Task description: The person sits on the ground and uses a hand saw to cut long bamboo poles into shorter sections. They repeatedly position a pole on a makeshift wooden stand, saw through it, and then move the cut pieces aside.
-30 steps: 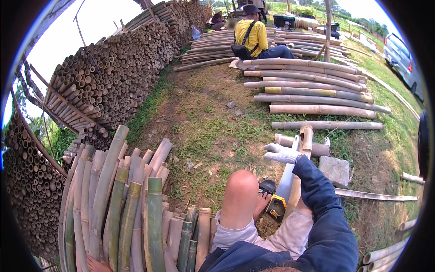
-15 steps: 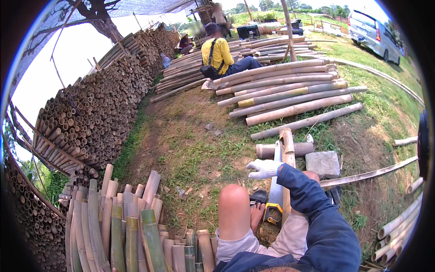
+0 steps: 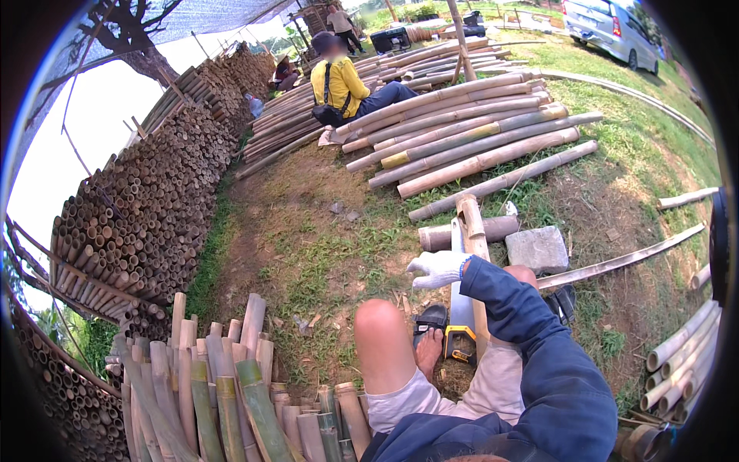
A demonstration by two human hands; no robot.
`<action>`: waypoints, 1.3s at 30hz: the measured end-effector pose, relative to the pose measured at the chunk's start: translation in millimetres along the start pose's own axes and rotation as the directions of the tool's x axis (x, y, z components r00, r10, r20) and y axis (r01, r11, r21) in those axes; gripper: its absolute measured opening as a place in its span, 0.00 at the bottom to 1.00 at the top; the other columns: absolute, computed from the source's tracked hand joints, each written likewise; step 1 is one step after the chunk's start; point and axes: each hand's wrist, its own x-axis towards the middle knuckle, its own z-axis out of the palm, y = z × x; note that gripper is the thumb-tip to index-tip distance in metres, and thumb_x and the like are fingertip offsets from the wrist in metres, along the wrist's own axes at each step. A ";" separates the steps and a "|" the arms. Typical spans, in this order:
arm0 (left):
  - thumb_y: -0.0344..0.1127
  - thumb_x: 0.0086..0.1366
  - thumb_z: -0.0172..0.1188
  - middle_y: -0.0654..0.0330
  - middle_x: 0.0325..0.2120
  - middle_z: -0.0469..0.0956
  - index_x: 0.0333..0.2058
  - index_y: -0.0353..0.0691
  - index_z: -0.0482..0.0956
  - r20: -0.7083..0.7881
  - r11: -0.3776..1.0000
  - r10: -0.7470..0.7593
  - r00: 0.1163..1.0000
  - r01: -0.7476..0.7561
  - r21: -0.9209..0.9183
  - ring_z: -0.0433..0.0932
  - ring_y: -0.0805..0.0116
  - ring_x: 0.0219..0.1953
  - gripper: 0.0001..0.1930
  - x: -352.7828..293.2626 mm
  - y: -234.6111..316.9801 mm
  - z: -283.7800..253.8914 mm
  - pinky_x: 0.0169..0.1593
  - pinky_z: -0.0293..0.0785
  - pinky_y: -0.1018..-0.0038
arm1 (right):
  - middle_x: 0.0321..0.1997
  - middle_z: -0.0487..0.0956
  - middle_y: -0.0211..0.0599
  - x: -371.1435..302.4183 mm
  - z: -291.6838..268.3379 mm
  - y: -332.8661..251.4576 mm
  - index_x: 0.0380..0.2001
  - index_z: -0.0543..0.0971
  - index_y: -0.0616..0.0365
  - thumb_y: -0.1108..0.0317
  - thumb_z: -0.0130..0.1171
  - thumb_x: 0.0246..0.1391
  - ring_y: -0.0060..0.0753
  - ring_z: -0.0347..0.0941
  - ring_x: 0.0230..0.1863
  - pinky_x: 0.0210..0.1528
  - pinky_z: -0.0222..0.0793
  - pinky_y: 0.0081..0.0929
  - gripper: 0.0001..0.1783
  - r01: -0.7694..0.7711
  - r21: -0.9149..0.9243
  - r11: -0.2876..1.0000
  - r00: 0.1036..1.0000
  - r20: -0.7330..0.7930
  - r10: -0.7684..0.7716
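Note:
My right hand (image 3: 437,270), in a white glove with a blue cuff, hovers over the blade of a hand saw (image 3: 462,308). Its fingers are apart and nothing shows in them. The saw, with a yellow and black handle (image 3: 460,344), leans along a long bamboo piece (image 3: 478,304) between my legs. That piece rests at its far end across a short thick bamboo log (image 3: 496,229). My left hand is out of view. At the lower left stand several upright cut bamboo pieces (image 3: 250,393), one of them (image 3: 158,408) slanting across the others.
Bamboo poles (image 3: 477,158) lie in rows ahead, where a person in yellow (image 3: 339,81) sits. A concrete block (image 3: 537,249) is right of the saw. Stacked bamboo (image 3: 142,208) forms a wall at left; more poles (image 3: 681,362) lie at right. A van (image 3: 616,35) is parked behind.
The whole view has shifted slightly. My right hand stays above the saw blade, its fingers a little more spread. At the lower left, one bamboo piece now slants across the upright ones.

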 end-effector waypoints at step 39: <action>0.37 0.78 0.66 0.46 0.61 0.78 0.67 0.29 0.72 -0.988 -0.989 0.149 0.033 0.028 -0.148 0.79 0.52 0.64 0.26 9.1 646.7 -484.3 0.67 0.78 0.56 | 0.73 0.73 0.51 -392.1 93.6 192.2 0.73 0.71 0.56 0.47 0.65 0.73 0.49 0.80 0.67 0.65 0.78 0.37 0.36 0.086 0.988 -0.125 0.307 0.093 0.947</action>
